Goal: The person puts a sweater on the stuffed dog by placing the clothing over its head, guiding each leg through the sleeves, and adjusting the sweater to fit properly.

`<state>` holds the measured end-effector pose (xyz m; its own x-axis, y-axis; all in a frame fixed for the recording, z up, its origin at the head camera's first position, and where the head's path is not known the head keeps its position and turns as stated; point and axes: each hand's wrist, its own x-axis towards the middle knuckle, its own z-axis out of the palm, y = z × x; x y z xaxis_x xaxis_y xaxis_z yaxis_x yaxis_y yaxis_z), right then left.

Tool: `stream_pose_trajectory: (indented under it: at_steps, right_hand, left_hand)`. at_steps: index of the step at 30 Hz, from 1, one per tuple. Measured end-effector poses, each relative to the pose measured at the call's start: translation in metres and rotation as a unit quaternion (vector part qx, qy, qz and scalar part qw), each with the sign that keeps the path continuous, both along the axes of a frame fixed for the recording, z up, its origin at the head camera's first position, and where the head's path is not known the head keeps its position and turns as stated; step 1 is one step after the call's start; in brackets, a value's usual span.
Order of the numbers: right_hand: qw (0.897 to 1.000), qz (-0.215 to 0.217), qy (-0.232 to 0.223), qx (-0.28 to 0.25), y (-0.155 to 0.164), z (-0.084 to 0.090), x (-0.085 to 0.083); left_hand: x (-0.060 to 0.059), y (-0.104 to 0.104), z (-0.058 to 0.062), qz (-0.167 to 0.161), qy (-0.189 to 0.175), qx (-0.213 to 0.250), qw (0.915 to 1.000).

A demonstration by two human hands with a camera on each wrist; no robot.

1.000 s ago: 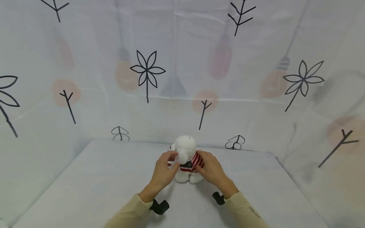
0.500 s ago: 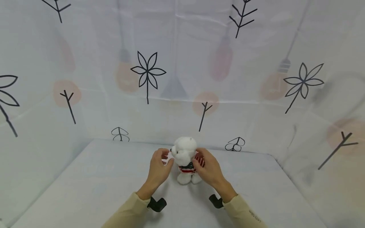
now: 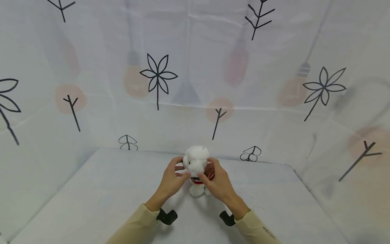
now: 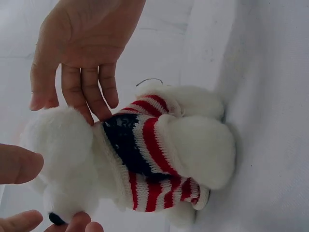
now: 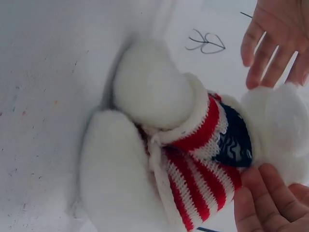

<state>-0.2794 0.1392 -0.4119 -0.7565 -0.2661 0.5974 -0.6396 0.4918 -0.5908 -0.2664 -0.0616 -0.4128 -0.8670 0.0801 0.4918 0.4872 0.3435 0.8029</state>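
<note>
One white plush bear (image 3: 197, 169) is standing upright on the pale table (image 3: 91, 196), near its far edge, wearing one red-and-white striped sweater (image 4: 154, 145) with a dark patch on the chest. Two hands are working at it, and two beige sleeves (image 3: 134, 225) are showing at the bottom of the head view, each with a black camera mount (image 3: 167, 217) at the wrist. The left hand (image 3: 172, 179) is touching the bear's head from the left with loosely spread fingers; the right hand (image 3: 217, 183) is resting on the bear's body from the right, fingers (image 4: 84, 92) extended and lying against the sweater's collar. Neither hand is clearly pinching anything, though the exact contact under the fingertips is hidden. Compared with half a second ago, the left hand is now closing in on the head where it was hovering just off it, and the right hand is sitting slightly lower and nearer the chest. The head view is giving the bear's upright stance and the printed curtain (image 3: 189, 67) behind. The wrist views are showing what it hides: the knit stripes, the dark patch, and the bear's round feet (image 5: 149, 89) against the table.
</note>
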Motion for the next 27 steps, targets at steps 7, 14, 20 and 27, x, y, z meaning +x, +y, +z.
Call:
stream_pose_trajectory:
  at_steps: [7, 14, 20, 27]
  right_hand:
    - [1.0, -0.021, -0.023, -0.003, 0.01, -0.006, -0.011]
    - [0.999, -0.028, -0.017, -0.009, 0.017, -0.007, -0.022]
    - [0.993, -0.105, 0.057, 0.006, 0.013, 0.0, -0.02]
    - [0.996, -0.069, 0.041, 0.031, 0.012, 0.004, -0.018]
  left_hand:
    - [0.006, 0.007, 0.001, -0.002, 0.019, -0.01, 0.9998]
    - [0.004, 0.011, 0.002, 0.002, 0.064, -0.021, 0.9977]
    - [-0.015, -0.001, 0.001, 0.047, 0.081, -0.071, 0.993]
    - [-0.036, 0.0, 0.0, -0.02, 0.051, -0.129, 0.9901]
